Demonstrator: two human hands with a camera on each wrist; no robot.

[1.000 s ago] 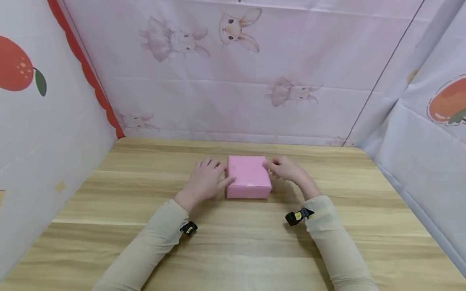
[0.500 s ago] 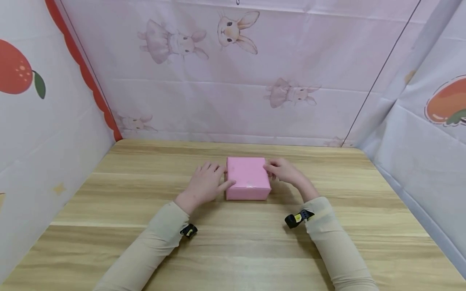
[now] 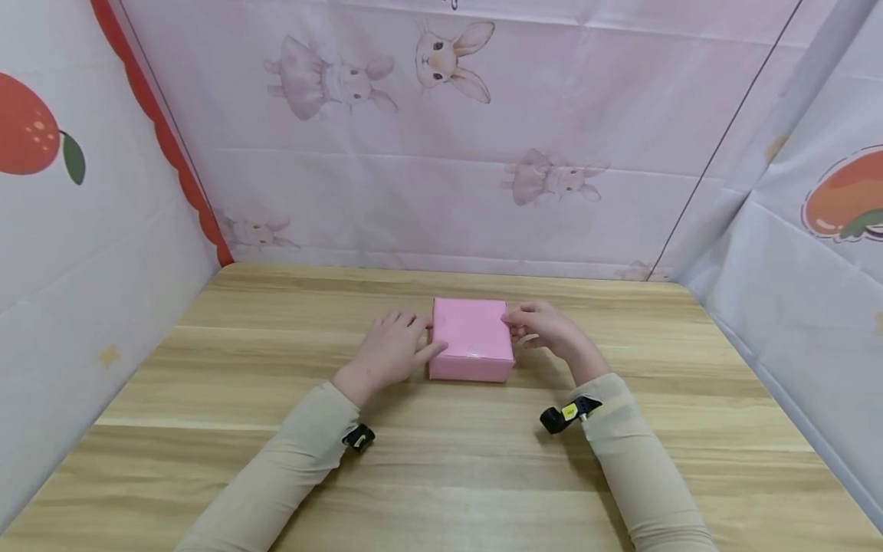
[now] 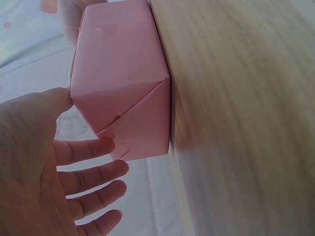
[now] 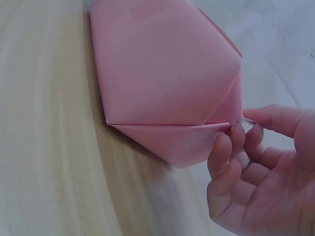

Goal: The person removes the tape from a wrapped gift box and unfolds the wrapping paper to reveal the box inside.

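A box wrapped in pink paper [image 3: 472, 330] lies on the wooden table between both hands. At its left end, folded paper with a diagonal seam shows in the left wrist view. My left hand [image 3: 392, 349] steadies that end, its thumb against the top edge and its index fingertip on the folded end. The other fingers extend loosely, apart from the box. My right hand [image 3: 552, 331] is at the right end with its fingers curled. In the right wrist view, its thumb and fingers pinch at the upper corner of a loose paper flap [image 5: 172, 145]. The exact pinch is partly hidden by fingertips.
The wooden table [image 3: 441, 475] extends around the box. A pink rabbit-print cloth [image 3: 414, 207] hangs behind its far edge. White fruit-print cloths stand to the left [image 3: 103, 268] and right [image 3: 814, 307]. A black strap device sits on each wrist.
The right hand has shifted slightly right and its lower fingers have spread a little. The box has turned very slightly. My left hand stays almost still.
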